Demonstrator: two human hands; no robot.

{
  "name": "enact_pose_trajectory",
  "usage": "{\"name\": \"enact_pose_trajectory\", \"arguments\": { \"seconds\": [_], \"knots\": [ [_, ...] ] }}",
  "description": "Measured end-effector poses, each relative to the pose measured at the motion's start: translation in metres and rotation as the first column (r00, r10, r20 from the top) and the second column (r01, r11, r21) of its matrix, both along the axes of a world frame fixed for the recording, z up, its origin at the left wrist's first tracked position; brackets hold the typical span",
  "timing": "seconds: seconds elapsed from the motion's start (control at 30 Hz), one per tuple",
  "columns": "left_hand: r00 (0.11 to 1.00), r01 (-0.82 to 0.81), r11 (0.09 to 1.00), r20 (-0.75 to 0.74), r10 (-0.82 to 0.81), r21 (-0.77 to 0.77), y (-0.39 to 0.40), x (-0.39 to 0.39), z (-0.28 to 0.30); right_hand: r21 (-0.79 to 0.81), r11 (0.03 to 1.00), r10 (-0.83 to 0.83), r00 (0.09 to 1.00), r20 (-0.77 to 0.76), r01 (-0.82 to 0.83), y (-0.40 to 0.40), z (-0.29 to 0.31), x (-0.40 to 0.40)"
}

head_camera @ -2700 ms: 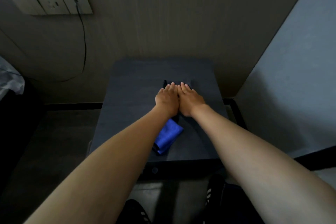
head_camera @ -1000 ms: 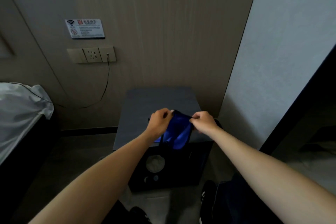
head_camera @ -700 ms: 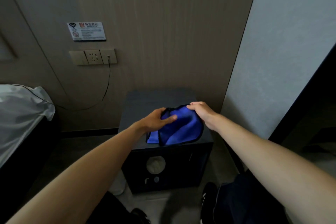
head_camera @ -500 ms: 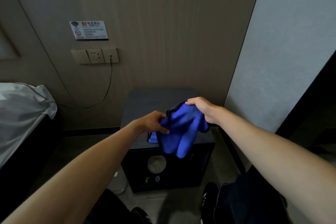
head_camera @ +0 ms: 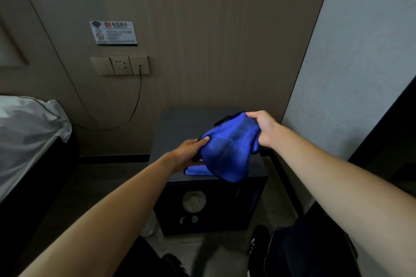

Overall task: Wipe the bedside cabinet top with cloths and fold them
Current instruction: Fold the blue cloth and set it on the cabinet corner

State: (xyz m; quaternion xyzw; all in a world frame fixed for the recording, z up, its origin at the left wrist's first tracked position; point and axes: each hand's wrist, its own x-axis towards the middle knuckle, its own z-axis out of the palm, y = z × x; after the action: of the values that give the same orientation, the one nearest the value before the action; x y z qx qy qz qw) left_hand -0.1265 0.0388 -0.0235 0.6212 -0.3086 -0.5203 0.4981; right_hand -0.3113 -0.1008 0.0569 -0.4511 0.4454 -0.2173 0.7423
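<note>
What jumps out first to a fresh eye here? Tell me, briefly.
The bright blue cloth stands out, held up between the left hand and right hand over the dark bedside cabinet. A second blue cloth lies on the cabinet's front edge beneath it. On the wall to the left, a cable hangs from the socket panel.

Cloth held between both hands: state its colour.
Bright blue with a dark edge trim; the cloth shows clearly in the head view.

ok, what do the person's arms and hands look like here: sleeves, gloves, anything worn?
Both forearms are bare right up to the frame edge, no sleeves in view. The left hand and right hand wear no gloves. No watch, ring or wristband shows on either wrist.
</note>
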Motion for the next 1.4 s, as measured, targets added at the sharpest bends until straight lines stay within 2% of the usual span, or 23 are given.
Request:
{"name": "enact_pose_trajectory", "arguments": {
  "seconds": [0.07, 0.13, 0.2, 0.27, 0.37, 0.43, 0.57, 0.7, 0.8, 0.9, 1.0, 1.1, 1.23, 1.33, 1.4],
  "knots": [
    [0.988, 0.036, 0.998, -0.147, -0.043, -0.046, 0.002, 0.002, 0.001, -0.003, 0.999, -0.055, 0.998, 0.008, 0.055, -0.003, 0.001, -0.003],
    [0.958, 0.137, 0.987, -0.242, -0.153, -0.081, 0.007, 0.009, -0.002, 0.012, 0.994, -0.113, 0.993, 0.038, 0.113, -0.007, 0.001, -0.006],
    [0.942, 0.256, 0.966, -0.215, -0.259, -0.040, 0.013, 0.019, -0.009, 0.022, 0.988, -0.156, 0.985, 0.071, 0.155, -0.010, 0.001, -0.009],
    [0.941, 0.323, 0.946, -0.114, -0.318, 0.030, 0.016, 0.023, -0.016, 0.030, 0.984, -0.177, 0.980, 0.085, 0.175, -0.013, 0.000, -0.011],
    [0.982, 0.186, 0.980, -0.031, -0.185, 0.064, 0.017, 0.017, -0.017, 0.039, 0.984, -0.176, 0.978, 0.110, 0.172, -0.016, -0.002, -0.013],
    [0.991, 0.094, 0.995, -0.095, -0.089, 0.040, 0.017, 0.015, -0.017, 0.054, 0.981, -0.191, 0.976, 0.103, 0.186, -0.018, -0.003, -0.013],
    [0.965, 0.043, 0.999, -0.259, -0.044, -0.007, 0.016, 0.016, -0.016, 0.068, 0.977, -0.208, 0.973, 0.098, 0.202, -0.014, 0.003, -0.013],
    [0.965, -0.096, 0.995, -0.249, 0.083, -0.040, 0.012, 0.011, -0.011, 0.010, 0.984, -0.180, 0.982, 0.049, 0.180, -0.017, -0.001, -0.016],
    [0.947, -0.205, 0.973, -0.272, 0.169, -0.109, 0.015, 0.022, -0.012, -0.110, 0.985, -0.139, 0.990, -0.039, 0.134, -0.021, -0.007, -0.020],
    [0.979, -0.170, 0.974, -0.142, 0.148, -0.150, 0.022, 0.030, -0.008, -0.327, 0.941, -0.163, 0.967, -0.197, 0.092, -0.025, -0.014, -0.026],
    [0.976, -0.172, 0.974, 0.106, 0.189, -0.146, 0.027, 0.034, -0.003, -0.458, 0.888, -0.197, 0.937, -0.290, 0.045, -0.033, -0.020, -0.031],
    [0.914, -0.159, 0.970, 0.344, 0.215, -0.184, 0.031, 0.036, -0.002, -0.476, 0.878, -0.206, 0.936, -0.286, 0.047, -0.036, -0.022, -0.033],
    [0.758, -0.147, 0.965, 0.602, 0.251, -0.218, 0.029, 0.035, 0.000, -0.466, 0.871, 0.003, 0.952, -0.307, -0.153, -0.032, -0.027, -0.035],
    [0.664, -0.102, 0.964, 0.705, 0.248, -0.244, 0.025, 0.036, 0.002, -0.572, 0.712, 0.106, 0.867, -0.488, -0.408, -0.027, -0.027, -0.040],
    [0.653, -0.094, 0.962, 0.714, 0.254, -0.256, 0.022, 0.036, 0.004, -0.625, 0.588, 0.067, 0.800, -0.596, -0.514, -0.026, -0.028, -0.040]
  ]
}}
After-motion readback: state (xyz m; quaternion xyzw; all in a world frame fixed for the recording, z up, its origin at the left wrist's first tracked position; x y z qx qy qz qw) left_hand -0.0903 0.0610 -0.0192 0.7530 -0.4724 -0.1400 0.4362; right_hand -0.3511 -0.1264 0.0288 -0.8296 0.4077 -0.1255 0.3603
